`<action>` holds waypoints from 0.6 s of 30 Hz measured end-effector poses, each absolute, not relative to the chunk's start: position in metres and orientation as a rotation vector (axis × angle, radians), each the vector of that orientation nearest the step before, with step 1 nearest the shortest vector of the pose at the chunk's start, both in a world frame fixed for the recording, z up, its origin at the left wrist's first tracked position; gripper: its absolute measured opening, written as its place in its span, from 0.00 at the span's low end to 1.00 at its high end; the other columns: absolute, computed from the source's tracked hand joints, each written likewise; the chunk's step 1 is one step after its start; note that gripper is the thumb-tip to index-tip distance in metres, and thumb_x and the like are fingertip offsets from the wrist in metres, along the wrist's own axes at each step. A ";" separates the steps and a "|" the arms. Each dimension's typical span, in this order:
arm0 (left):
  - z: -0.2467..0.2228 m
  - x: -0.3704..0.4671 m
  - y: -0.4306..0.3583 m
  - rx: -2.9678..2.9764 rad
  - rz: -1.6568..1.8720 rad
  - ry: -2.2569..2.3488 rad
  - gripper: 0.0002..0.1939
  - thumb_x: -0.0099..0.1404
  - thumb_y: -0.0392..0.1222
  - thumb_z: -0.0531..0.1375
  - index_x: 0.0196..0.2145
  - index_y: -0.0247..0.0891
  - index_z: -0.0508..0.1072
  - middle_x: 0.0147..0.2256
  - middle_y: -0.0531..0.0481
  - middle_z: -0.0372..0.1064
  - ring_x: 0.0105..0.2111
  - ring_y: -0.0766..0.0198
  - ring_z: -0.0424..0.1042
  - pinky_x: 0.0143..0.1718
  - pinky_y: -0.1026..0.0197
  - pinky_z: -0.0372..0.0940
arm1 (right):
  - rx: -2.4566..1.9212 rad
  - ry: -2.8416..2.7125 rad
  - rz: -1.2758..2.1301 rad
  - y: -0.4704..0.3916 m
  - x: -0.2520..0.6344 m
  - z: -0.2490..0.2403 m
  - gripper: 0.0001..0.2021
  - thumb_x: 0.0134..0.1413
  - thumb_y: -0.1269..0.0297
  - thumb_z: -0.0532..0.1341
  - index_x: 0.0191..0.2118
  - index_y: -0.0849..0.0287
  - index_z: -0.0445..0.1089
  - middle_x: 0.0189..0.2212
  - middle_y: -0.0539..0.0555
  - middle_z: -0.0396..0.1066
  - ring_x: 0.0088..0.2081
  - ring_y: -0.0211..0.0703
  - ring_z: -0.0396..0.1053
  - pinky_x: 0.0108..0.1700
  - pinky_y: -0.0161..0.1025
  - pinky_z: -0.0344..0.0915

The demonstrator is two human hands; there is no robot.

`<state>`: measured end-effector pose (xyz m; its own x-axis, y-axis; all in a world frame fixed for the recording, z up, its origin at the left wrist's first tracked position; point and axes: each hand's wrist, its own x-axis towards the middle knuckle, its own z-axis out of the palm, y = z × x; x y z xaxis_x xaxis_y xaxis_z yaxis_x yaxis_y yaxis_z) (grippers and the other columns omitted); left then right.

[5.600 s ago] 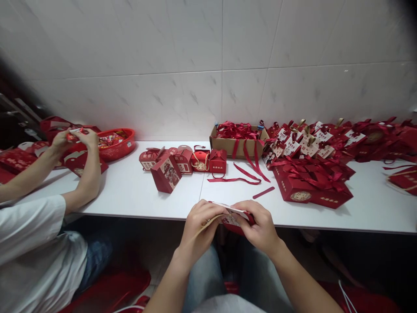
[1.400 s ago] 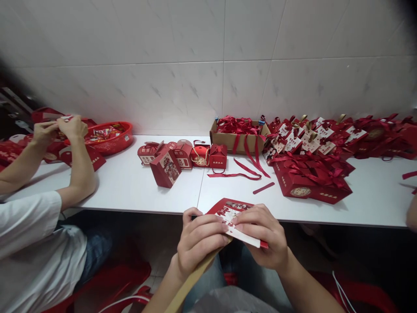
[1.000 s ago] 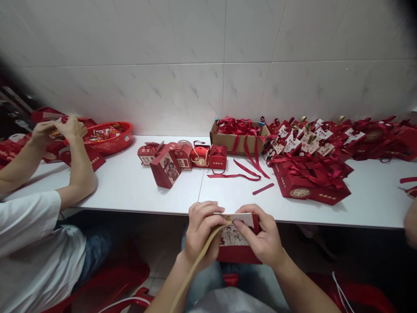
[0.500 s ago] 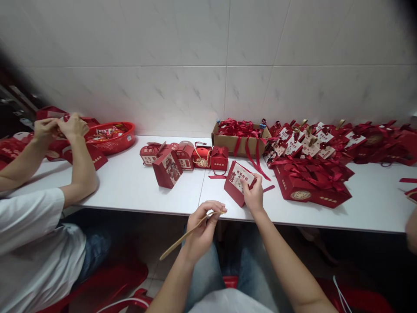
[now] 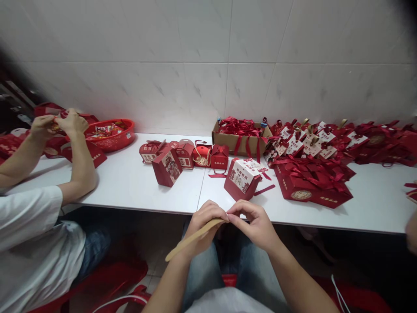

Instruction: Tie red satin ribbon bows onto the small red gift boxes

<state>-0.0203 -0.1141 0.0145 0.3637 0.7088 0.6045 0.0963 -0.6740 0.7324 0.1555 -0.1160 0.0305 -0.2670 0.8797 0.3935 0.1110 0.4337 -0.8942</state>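
Observation:
A flat gold-tan ribbon strip (image 5: 192,239) hangs across my left hand (image 5: 205,228), which is closed on it, and its free end slants down to the left. My right hand (image 5: 254,224) pinches with thumb and index finger at the strip's other end, its fingertips meeting those of my left hand; the exact tip is hidden. Both hands are just off the table's front edge. Beyond them stands a red gift box (image 5: 241,182) with a printed white panel and its top flaps partly folded, touched by neither hand.
Several small red boxes (image 5: 185,156) stand mid-table (image 5: 130,187). Behind is a cardboard box (image 5: 237,143) of red ribbons. Ribbon-tied boxes (image 5: 309,182) and tagged ones (image 5: 312,139) crowd the right. At left, a co-worker's hands (image 5: 61,124) work beside a red basket (image 5: 114,141) of sweets.
My right hand has let go of the red gift box, which now stands on the table, and has come down to my left hand at the strip's end.

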 end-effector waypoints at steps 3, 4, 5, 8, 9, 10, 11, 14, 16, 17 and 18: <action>0.014 -0.022 -0.113 2.059 1.330 0.702 0.06 0.64 0.37 0.56 0.35 0.38 0.73 0.30 0.45 0.71 0.33 0.63 0.68 0.35 0.60 0.64 | -0.902 -1.666 1.009 -0.116 0.156 0.026 0.07 0.54 0.61 0.60 0.33 0.60 0.70 0.28 0.52 0.70 0.31 0.38 0.68 0.33 0.35 0.67; 0.013 -0.023 -0.112 2.071 1.335 0.693 0.06 0.64 0.37 0.56 0.36 0.38 0.73 0.31 0.45 0.71 0.33 0.63 0.68 0.35 0.60 0.64 | -0.908 -1.667 1.050 -0.116 0.156 0.025 0.07 0.55 0.61 0.59 0.33 0.60 0.69 0.29 0.52 0.70 0.32 0.38 0.68 0.34 0.35 0.67; 0.013 -0.024 -0.111 2.083 1.334 0.679 0.06 0.64 0.37 0.57 0.36 0.38 0.74 0.31 0.45 0.72 0.34 0.63 0.68 0.35 0.60 0.64 | -0.913 -1.668 1.099 -0.116 0.156 0.024 0.07 0.55 0.61 0.59 0.34 0.59 0.69 0.29 0.51 0.69 0.32 0.38 0.68 0.34 0.35 0.66; 0.012 -0.026 -0.109 2.108 1.305 0.627 0.07 0.63 0.39 0.57 0.37 0.39 0.74 0.32 0.45 0.73 0.34 0.62 0.68 0.36 0.59 0.64 | -0.917 -1.679 1.222 -0.115 0.157 0.023 0.08 0.56 0.60 0.58 0.36 0.59 0.67 0.30 0.51 0.68 0.32 0.37 0.67 0.36 0.35 0.66; 0.012 -0.027 -0.109 2.106 1.289 0.626 0.07 0.63 0.39 0.57 0.36 0.38 0.74 0.31 0.45 0.72 0.34 0.62 0.68 0.35 0.59 0.64 | -0.916 -1.685 1.242 -0.114 0.158 0.023 0.08 0.56 0.60 0.58 0.36 0.59 0.67 0.30 0.51 0.68 0.32 0.37 0.66 0.36 0.35 0.66; 0.013 -0.027 -0.109 2.101 1.270 0.638 0.07 0.63 0.39 0.57 0.36 0.38 0.74 0.31 0.45 0.72 0.33 0.62 0.68 0.35 0.59 0.64 | -0.915 -1.690 1.253 -0.114 0.158 0.023 0.08 0.56 0.60 0.58 0.36 0.59 0.66 0.30 0.50 0.67 0.32 0.37 0.66 0.35 0.35 0.65; 0.014 -0.027 -0.110 2.093 1.253 0.660 0.07 0.63 0.39 0.57 0.35 0.37 0.75 0.30 0.45 0.72 0.32 0.63 0.68 0.34 0.60 0.64 | -0.915 -1.695 1.260 -0.114 0.159 0.022 0.08 0.56 0.60 0.58 0.35 0.59 0.66 0.29 0.50 0.66 0.32 0.37 0.65 0.35 0.34 0.65; 0.015 -0.027 -0.111 2.081 1.246 0.727 0.06 0.62 0.38 0.58 0.34 0.37 0.75 0.28 0.46 0.71 0.31 0.64 0.68 0.33 0.61 0.63 | -0.912 -1.712 1.272 -0.114 0.159 0.021 0.08 0.57 0.60 0.57 0.33 0.59 0.65 0.27 0.49 0.64 0.30 0.36 0.63 0.33 0.33 0.63; 0.014 -0.028 -0.110 2.100 1.263 0.730 0.05 0.62 0.37 0.59 0.34 0.36 0.75 0.28 0.46 0.71 0.30 0.64 0.68 0.32 0.62 0.63 | -0.907 -1.730 1.273 -0.114 0.159 0.019 0.08 0.58 0.60 0.55 0.33 0.59 0.64 0.26 0.48 0.63 0.29 0.36 0.62 0.32 0.33 0.61; 0.013 -0.028 -0.110 2.115 1.267 0.728 0.05 0.62 0.37 0.59 0.34 0.36 0.75 0.27 0.46 0.71 0.30 0.64 0.68 0.32 0.62 0.63 | -0.907 -1.740 1.268 -0.114 0.159 0.018 0.08 0.58 0.60 0.55 0.33 0.59 0.63 0.26 0.48 0.62 0.29 0.36 0.61 0.32 0.33 0.61; 0.012 -0.028 -0.110 2.128 1.267 0.725 0.05 0.61 0.37 0.59 0.34 0.36 0.75 0.27 0.46 0.70 0.30 0.64 0.67 0.32 0.62 0.62 | -0.913 -1.745 1.259 -0.114 0.159 0.017 0.08 0.59 0.60 0.55 0.33 0.59 0.62 0.26 0.48 0.62 0.29 0.36 0.61 0.32 0.33 0.60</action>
<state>-0.0276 -0.1097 0.0119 0.4093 0.6889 0.5982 0.1665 -0.7011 0.6934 0.1594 -0.1141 0.0171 -0.4354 0.8817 0.1815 0.1056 0.2502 -0.9624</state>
